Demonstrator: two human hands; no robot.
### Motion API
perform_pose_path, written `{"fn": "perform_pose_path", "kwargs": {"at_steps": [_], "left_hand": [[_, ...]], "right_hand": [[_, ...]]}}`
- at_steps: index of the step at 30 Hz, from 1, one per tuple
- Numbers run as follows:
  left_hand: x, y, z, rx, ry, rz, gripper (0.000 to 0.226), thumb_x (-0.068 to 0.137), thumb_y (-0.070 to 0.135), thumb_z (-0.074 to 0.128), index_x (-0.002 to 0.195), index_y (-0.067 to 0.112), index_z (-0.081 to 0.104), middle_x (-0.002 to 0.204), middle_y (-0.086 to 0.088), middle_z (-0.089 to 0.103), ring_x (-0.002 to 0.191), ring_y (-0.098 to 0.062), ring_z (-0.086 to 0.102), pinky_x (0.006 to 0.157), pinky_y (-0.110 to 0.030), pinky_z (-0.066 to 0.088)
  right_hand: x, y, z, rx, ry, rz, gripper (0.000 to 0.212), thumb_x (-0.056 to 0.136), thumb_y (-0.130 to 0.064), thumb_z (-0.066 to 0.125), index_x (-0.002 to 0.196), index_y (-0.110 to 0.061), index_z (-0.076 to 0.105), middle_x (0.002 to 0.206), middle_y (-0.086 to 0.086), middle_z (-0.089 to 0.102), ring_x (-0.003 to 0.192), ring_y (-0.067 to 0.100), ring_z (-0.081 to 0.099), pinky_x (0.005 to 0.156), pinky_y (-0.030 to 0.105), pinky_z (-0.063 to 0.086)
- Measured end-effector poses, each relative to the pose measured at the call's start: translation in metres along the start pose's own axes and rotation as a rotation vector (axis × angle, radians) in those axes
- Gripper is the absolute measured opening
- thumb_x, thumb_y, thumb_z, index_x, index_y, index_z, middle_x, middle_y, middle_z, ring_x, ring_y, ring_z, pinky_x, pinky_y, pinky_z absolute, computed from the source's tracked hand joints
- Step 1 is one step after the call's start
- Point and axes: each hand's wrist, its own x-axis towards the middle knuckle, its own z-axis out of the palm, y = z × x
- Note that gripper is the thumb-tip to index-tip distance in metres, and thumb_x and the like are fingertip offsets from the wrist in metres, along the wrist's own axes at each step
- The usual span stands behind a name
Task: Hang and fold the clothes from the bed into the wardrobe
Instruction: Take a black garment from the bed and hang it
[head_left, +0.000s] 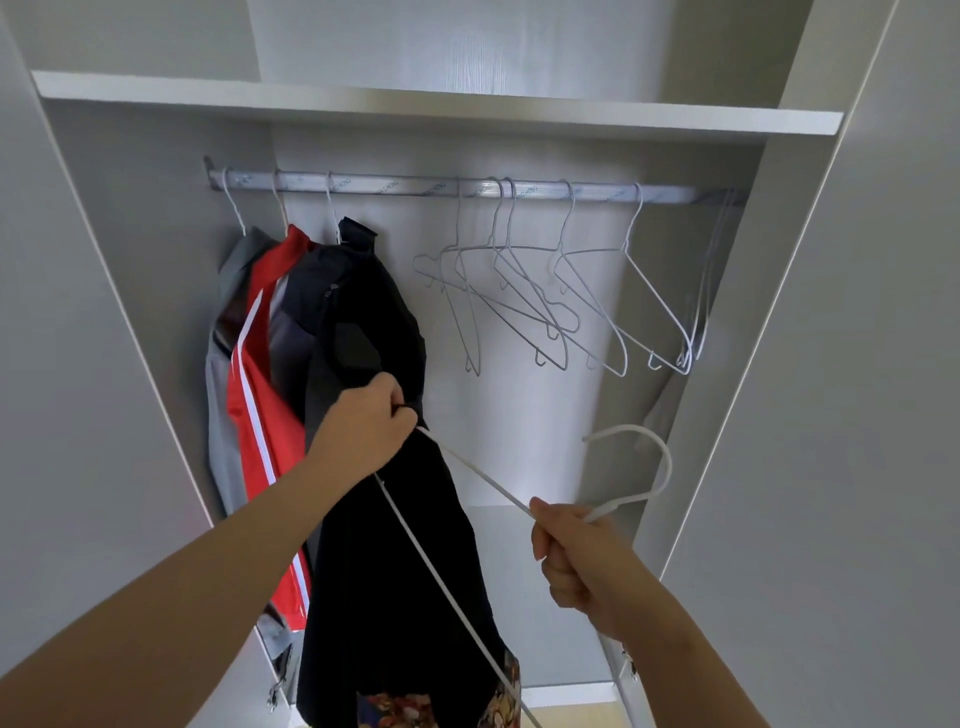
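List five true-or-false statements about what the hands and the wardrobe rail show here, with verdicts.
1. The right hand grips the thick white clothes hanger just below its hook. True.
2. The silver metal rail carries no hangers. False: several empty thin white wire hangers hang on it, besides the clothed ones at its left end.
3. A red jacket with white stripes hangs between a grey garment and a black jacket. True.
4. The left hand is open and holds nothing. False: it grips the far end of the thick white clothes hanger, against dark cloth.
5. The held hanger's hook is over the rail. False: it is in the air, well below the rail.
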Motion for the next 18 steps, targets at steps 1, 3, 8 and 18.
{"fn": "perform_pose_path", "kwargs": {"at_steps": [1, 3, 8, 18], "left_hand": [[-0.001, 0.003, 0.002, 0.088, -0.095, 0.091, 0.005, 0.085, 0.013, 0.051, 0.088, 0.01, 0.05, 0.073, -0.003, 0.053, 0.069, -0.026, 0.052, 0.064, -0.03, 0.038], [0.0, 0.005, 0.004, 0.274, -0.277, 0.251, 0.01, 0.089, 0.014, 0.047, 0.098, 0.011, 0.05, 0.09, -0.005, 0.053, 0.08, -0.025, 0.053, 0.068, -0.028, 0.037], [0.0, 0.002, 0.007, 0.322, -0.299, 0.247, 0.02, 0.096, 0.025, 0.046, 0.104, 0.01, 0.057, 0.093, 0.001, 0.037, 0.088, -0.021, 0.052, 0.071, -0.023, 0.034], [-0.054, 0.047, 0.035, -0.207, -0.345, 0.335, 0.011, 0.088, 0.02, 0.058, 0.092, 0.014, 0.068, 0.087, 0.004, 0.054, 0.08, -0.001, 0.049, 0.075, -0.007, 0.034]], "right_hand": [[0.0, 0.001, 0.0, 0.003, -0.011, 0.018, 0.057, 0.098, -0.026, 0.046, 0.041, -0.017, 0.051, 0.037, -0.005, 0.025, 0.032, 0.009, 0.018, 0.036, 0.014, 0.02], [-0.002, 0.002, -0.002, -0.025, -0.033, 0.046, 0.056, 0.098, -0.027, 0.047, 0.042, -0.018, 0.052, 0.038, -0.005, 0.025, 0.033, 0.009, 0.018, 0.036, 0.014, 0.02], [-0.003, -0.01, -0.001, -0.193, -0.063, 0.011, 0.054, 0.096, -0.028, 0.049, 0.043, -0.019, 0.056, 0.039, -0.006, 0.027, 0.034, 0.009, 0.019, 0.036, 0.015, 0.021], [0.002, 0.006, 0.032, 0.02, 0.042, 0.043, 0.041, 0.092, -0.015, 0.043, 0.051, -0.014, 0.047, 0.04, -0.002, 0.026, 0.034, 0.011, 0.018, 0.038, 0.017, 0.015]]}}
